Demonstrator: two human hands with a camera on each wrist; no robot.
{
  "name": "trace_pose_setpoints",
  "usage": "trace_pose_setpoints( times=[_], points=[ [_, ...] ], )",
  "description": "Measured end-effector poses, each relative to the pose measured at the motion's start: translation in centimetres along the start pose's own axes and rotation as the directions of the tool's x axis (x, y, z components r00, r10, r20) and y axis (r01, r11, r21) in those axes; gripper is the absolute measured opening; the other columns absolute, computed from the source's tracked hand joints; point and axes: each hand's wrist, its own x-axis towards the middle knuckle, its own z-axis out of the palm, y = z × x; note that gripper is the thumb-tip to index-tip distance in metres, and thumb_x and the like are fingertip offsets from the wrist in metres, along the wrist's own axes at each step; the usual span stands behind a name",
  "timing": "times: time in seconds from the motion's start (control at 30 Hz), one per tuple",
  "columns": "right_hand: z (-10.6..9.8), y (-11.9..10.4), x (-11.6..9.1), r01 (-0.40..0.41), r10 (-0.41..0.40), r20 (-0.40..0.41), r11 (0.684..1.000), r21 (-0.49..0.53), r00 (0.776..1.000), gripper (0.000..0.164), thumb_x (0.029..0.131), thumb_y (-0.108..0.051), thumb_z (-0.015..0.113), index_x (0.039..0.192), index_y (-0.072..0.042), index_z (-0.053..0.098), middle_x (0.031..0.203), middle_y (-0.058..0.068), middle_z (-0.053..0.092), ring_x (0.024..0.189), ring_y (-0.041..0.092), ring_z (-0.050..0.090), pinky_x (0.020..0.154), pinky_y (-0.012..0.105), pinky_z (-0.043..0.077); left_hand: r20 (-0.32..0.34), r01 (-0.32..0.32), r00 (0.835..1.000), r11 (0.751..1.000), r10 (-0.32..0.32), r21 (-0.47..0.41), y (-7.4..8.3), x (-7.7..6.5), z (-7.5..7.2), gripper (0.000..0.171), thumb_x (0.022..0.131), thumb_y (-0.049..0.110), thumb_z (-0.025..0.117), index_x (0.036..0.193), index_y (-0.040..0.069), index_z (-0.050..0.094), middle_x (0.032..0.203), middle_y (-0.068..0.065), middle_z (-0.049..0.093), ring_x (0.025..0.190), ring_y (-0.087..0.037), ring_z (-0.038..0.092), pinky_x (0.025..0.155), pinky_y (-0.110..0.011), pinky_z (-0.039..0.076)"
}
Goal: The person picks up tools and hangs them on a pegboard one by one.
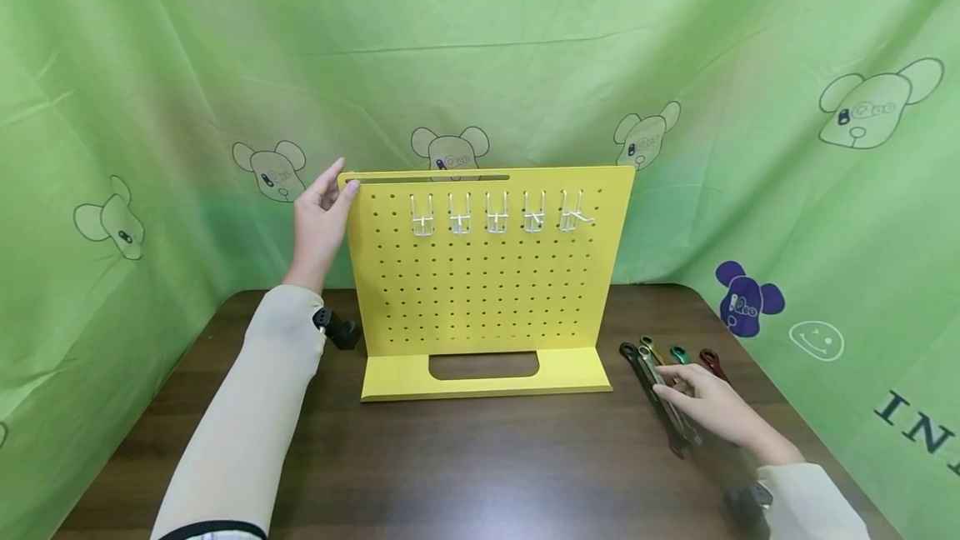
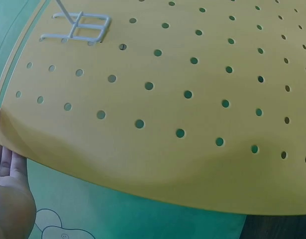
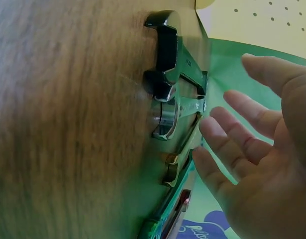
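Observation:
A yellow pegboard (image 1: 480,286) stands upright on its foot on the table. My left hand (image 1: 318,227) pinches its upper left corner, thumb on the front and fingers behind. To the right of the board lie several ratcheting wrenches: a black one (image 3: 166,50), a silver one (image 3: 167,118), a gold one (image 3: 171,172), a green one (image 1: 679,353) and a dark red one (image 1: 712,361). Over them is my right hand (image 1: 712,402), fingers spread and loosely bent, holding nothing. In the head view its fingertips overlap the silver wrench.
A row of several white wire hooks (image 1: 460,223) runs along the upper part of the pegboard, below its long slot. The brown wooden table (image 1: 480,465) carries everything. Behind it and at the sides hangs a green printed cloth (image 1: 480,23).

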Motion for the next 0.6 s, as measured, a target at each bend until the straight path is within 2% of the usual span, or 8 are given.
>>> trace_pose_setpoints(
  times=[0.1, 0.37, 0.47, 0.6],
  points=[
    [0.1, 0.1, 0.3, -0.012, 0.012, 0.011, 1.000, 0.005, 1.000, 0.045, 0.097, -0.026, 0.069, 0.128, 0.005, 0.062, 0.106, 0.011, 0.065, 0.086, 0.018, 0.063, 0.067, 0.031, 0.051, -0.017, -0.009, 1.000, 1.000, 0.009, -0.023, 0.1, 0.0, 0.1, 0.044, 0.098, 0.023, 0.068, 0.140, 0.013, 0.060, 0.098, 0.002, 0.056, 0.085, -0.008, 0.051, 0.075, -0.018, 0.045],
    [0.0, -0.3, 1.1, -0.077, 0.077, 0.044, 0.997, -0.005, 0.996, 0.046, 0.095, -0.029, 0.071, 0.122, 0.006, 0.064, 0.095, 0.001, 0.070, 0.077, 0.012, 0.060, 0.066, 0.032, 0.050, -0.028, -0.014, 1.000, 0.999, 0.013, -0.030, 0.2, -0.1, 0.0, 0.038, 0.098, 0.023, 0.068, 0.135, 0.014, 0.065, 0.096, 0.003, 0.059, 0.084, -0.009, 0.053, 0.073, -0.019, 0.046],
    [0.1, -0.5, 1.2, -0.125, 0.123, 0.065, 0.991, 0.039, 0.990, 0.043, 0.095, -0.029, 0.071, 0.118, 0.006, 0.065, 0.089, 0.001, 0.070, 0.071, 0.013, 0.061, 0.063, 0.032, 0.051, -0.026, -0.009, 1.000, 0.999, 0.008, -0.039, 0.1, 0.1, 0.0, 0.036, 0.098, 0.023, 0.067, 0.133, 0.012, 0.066, 0.098, 0.003, 0.061, 0.084, -0.010, 0.054, 0.074, -0.020, 0.047],
    [0.5, -0.3, 1.3, -0.201, 0.191, 0.095, 0.974, 0.107, 0.977, 0.039, 0.095, -0.026, 0.071, 0.115, 0.007, 0.065, 0.085, 0.002, 0.070, 0.064, 0.016, 0.063, 0.058, 0.032, 0.053, -0.015, 0.038, 0.999, 0.998, -0.039, -0.048, 0.2, 0.2, 0.0, 0.033, 0.099, 0.023, 0.066, 0.131, 0.013, 0.068, 0.103, 0.000, 0.064, 0.089, -0.011, 0.059, 0.078, -0.020, 0.051]
  ],
)
